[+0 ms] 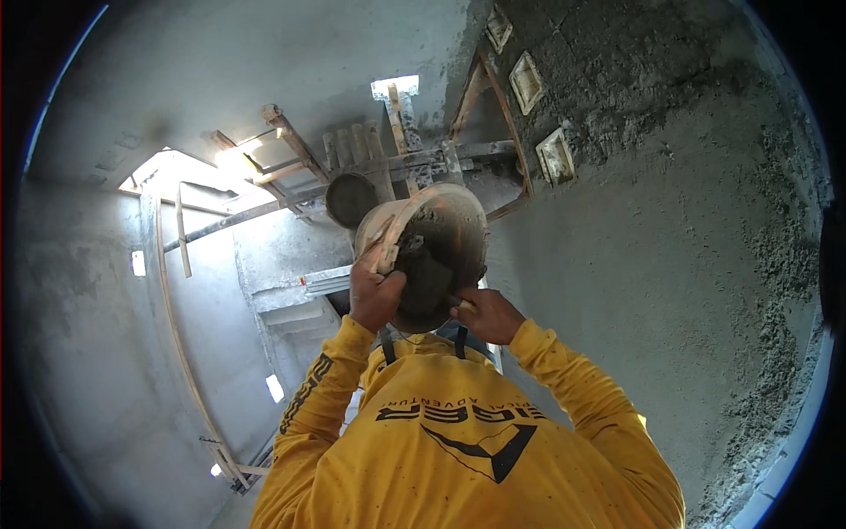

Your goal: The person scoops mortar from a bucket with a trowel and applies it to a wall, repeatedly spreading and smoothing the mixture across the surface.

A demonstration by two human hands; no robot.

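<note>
A cement-smeared bucket [473, 220] is tilted in front of my body, its mouth facing me. Dark grey wet mortar lies inside, and the bottom is in shadow. My left hand [375, 292] is closed on the bucket's near left rim, thumb on the inner side. At the bucket's lower right edge, my right hand [491, 316] is wrapped round the pale handle of what looks like a trowel [464, 306]. Its blade seems to reach into the bucket, grey like the mortar and hard to make out.
Beyond the bucket stands a round container of grey mortar [351, 200] beside scaffold planks [401, 123] and poles. A rough, freshly plastered wall [643, 264] with small framed openings [555, 157] rises on the right. A bright window opening [189, 176] and a long curved-looking pole [174, 322] are left.
</note>
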